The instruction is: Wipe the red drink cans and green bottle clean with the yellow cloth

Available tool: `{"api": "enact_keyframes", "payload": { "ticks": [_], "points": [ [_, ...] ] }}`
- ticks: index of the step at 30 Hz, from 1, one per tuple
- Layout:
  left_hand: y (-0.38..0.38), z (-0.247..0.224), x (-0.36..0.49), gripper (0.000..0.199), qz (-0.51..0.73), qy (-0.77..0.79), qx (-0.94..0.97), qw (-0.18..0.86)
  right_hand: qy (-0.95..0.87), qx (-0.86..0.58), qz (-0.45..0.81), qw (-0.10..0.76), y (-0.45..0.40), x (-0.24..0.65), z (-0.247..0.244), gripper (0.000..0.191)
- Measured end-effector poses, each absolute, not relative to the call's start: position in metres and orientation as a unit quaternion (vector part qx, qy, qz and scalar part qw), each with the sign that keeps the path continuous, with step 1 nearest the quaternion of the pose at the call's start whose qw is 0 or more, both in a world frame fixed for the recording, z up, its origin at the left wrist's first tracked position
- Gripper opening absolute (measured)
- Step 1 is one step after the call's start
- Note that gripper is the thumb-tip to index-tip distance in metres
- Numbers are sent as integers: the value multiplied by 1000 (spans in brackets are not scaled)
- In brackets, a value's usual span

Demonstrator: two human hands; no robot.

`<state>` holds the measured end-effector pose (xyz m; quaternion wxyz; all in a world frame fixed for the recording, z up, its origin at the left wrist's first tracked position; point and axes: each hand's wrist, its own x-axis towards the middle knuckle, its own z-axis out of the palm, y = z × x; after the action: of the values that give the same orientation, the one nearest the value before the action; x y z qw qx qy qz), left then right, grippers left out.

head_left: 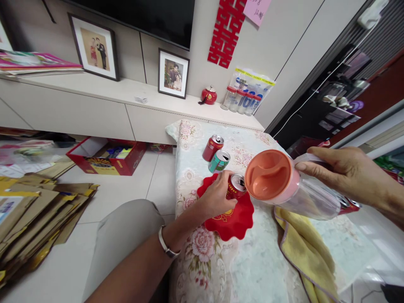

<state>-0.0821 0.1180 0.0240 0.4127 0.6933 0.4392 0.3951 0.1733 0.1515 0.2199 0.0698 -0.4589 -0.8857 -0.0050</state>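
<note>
My left hand (217,195) wraps round a red drink can (237,185) with an opened top, over a red scalloped plate (232,225). In my right hand (344,172) is the handle of a clear plastic pitcher (311,198) with an orange lid (269,174). The pitcher is tilted far over, its lid end close beside the can's top. Whether any liquid runs between them I cannot tell. Behind the plate stand an opened green can (219,161) and another opened red can (213,148).
A yellow towel (311,252) lies on the flowered tablecloth (252,269) at the right. More red cans (350,206) show partly behind the pitcher. Glass jars (240,101) and a small red pot (208,95) stand on the cabinet. Flattened cardboard (41,223) and a red box (104,155) are on the floor.
</note>
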Motion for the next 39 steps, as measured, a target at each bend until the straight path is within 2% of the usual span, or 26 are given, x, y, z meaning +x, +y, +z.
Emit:
{"api": "enact_keyframes", "payload": {
  "ticks": [12, 22, 39],
  "points": [
    [119, 21, -82, 58, 403, 431, 696, 409, -882, -464, 4, 81, 146, 167, 221, 42],
    [119, 21, -82, 59, 401, 433, 698, 406, -881, -468, -7, 67, 151, 171, 221, 52],
    [119, 21, -82, 58, 401, 432, 698, 407, -885, -460, -4, 64, 151, 170, 221, 52]
  ]
}}
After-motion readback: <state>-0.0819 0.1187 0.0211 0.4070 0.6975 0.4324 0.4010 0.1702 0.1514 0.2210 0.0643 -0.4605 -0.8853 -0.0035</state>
